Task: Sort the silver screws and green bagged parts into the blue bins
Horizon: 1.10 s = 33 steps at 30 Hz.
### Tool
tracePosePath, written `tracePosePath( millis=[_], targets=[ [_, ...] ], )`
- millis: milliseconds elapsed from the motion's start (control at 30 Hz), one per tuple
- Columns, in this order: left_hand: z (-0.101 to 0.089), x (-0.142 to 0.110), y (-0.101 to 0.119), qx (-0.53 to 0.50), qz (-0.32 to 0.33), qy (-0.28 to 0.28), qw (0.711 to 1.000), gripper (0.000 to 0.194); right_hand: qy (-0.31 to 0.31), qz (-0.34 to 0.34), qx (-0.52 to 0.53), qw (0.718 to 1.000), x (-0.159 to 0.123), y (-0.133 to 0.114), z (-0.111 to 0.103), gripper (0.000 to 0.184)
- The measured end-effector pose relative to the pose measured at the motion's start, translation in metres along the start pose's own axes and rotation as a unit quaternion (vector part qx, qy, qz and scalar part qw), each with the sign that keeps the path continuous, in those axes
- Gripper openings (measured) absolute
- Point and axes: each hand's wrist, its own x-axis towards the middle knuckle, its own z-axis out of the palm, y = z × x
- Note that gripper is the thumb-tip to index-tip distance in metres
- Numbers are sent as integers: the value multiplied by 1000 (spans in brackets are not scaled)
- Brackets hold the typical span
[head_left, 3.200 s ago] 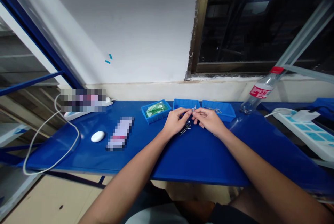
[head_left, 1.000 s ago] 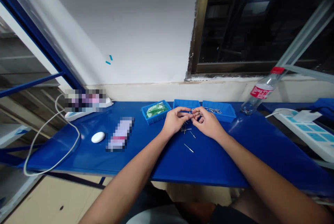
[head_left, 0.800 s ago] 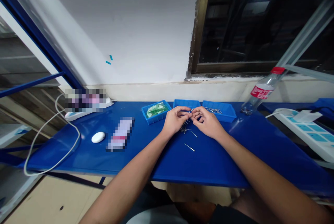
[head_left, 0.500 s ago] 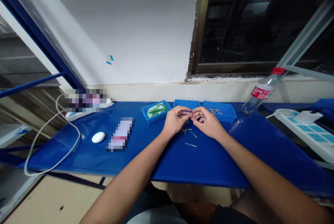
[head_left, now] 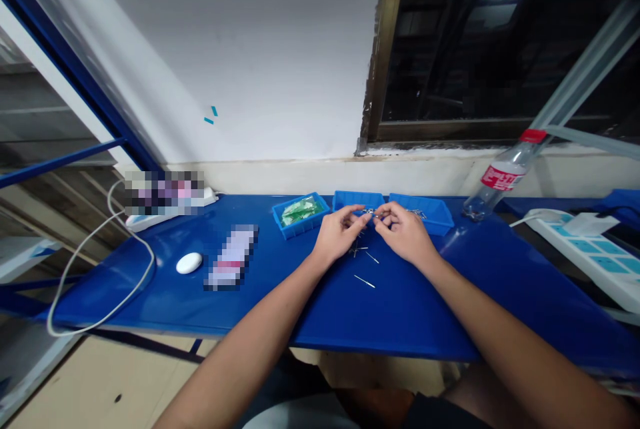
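My left hand (head_left: pixel 340 234) is closed in a pinch over the middle of the blue table, with small silver pieces that look like blind rivets (head_left: pixel 371 211) at its fingertips. My right hand (head_left: pixel 406 234) faces it, thumb and fingers pinched together close to the same pieces. What the right fingertips hold is too small to make out. Below the hands lie several loose blind rivets (head_left: pixel 365 281), thin silver pins with a thicker end; part of that pile is hidden behind the left hand. Just behind the hands stand a middle blue bin (head_left: pixel 353 198) and a right blue bin (head_left: pixel 441 218) containing silver rivets.
A third blue bin (head_left: pixel 287 232) holds green-and-clear packets. Leftward are a blurred-out flat object (head_left: pixel 233 257), a white oval case (head_left: pixel 189 263) and a white cable (head_left: pixel 70 269). A plastic bottle (head_left: pixel 503 176) leans at the right, near a power strip (head_left: pixel 595 252).
My right hand has drawn slightly to the right, so the fingertips are a little further apart and more silver shows between them. My left hand stays nearly in place.
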Motion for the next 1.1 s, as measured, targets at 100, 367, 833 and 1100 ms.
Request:
tracePosePath(
  millis=[100,367,833,1100],
  targets=[
    [1,-1,-4,-38,-16,-34,999,48,-2,-22,-34,999,1,-2,-3,12],
    [3,3,-17,-36,7,-17,999,44,-33,-74,-64,995,-1,-2,3,16],
    [-5,-5,-2,176,100,-69,977,68,-49,-52,-71,995,-2,-9,1,7],
    [0,1,4,5,79,-12,997,67,-47,17,27,998,0,2,0,18]
  ],
)
